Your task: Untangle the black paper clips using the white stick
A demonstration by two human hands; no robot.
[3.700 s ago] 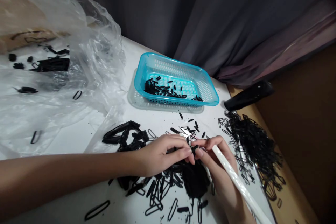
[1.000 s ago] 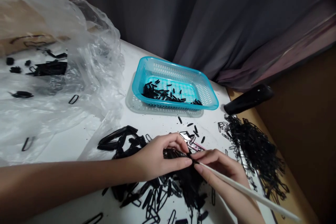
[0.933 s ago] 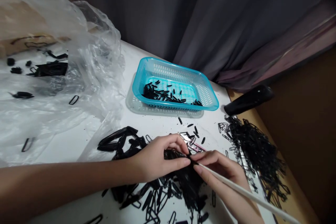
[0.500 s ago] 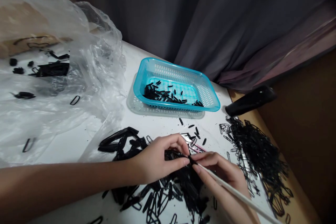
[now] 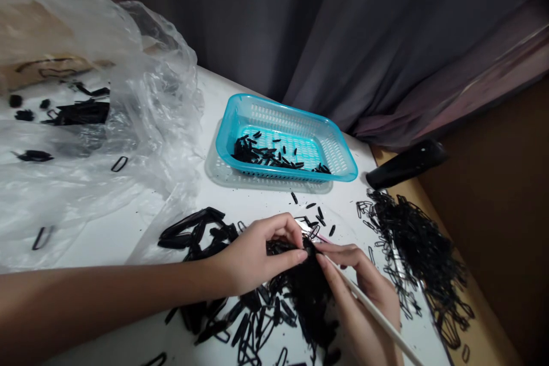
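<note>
My left hand (image 5: 268, 251) is closed, thumb and forefinger pinching a small black piece (image 5: 306, 250) over the pile. My right hand (image 5: 364, 280) is closed around a thin white stick (image 5: 377, 314), whose near end runs down to the right. Its fingertips meet those of my left hand at the black piece, and the stick's tip is hidden there. Beneath both hands lies a heap of black strips and loops (image 5: 257, 320). Just beyond the fingertips are something pink and shiny (image 5: 319, 237), partly hidden, and several short black pieces (image 5: 321, 216).
A blue plastic basket (image 5: 350, 171) with short black pieces in it stands on the white table (image 5: 107, 246). Clear plastic sheeting (image 5: 163, 97) spreads at left. At right lie a mound of thin black loops (image 5: 420, 246) and a black cylindrical object (image 5: 407, 164). Dark curtains (image 5: 257, 23) hang behind.
The view has shifted slightly. My right hand and the white stick have tilted a little, and the fingertips of both hands are slightly farther apart around the black piece.
</note>
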